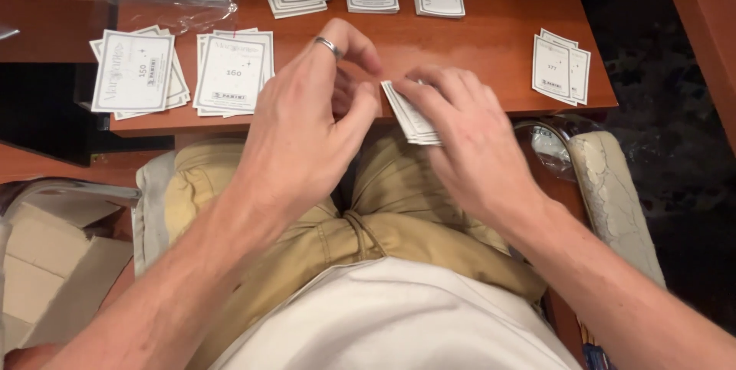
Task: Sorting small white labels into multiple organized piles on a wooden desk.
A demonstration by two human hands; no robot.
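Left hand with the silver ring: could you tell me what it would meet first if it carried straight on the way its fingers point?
Probably the small stack of white cards in the right hand; the left hand already nearly touches it.

Matt paper cards (pixel 410 113) — above a smooth, reddish wooden table (pixel 491 40) — beside a polished metal ring (pixel 330 46).
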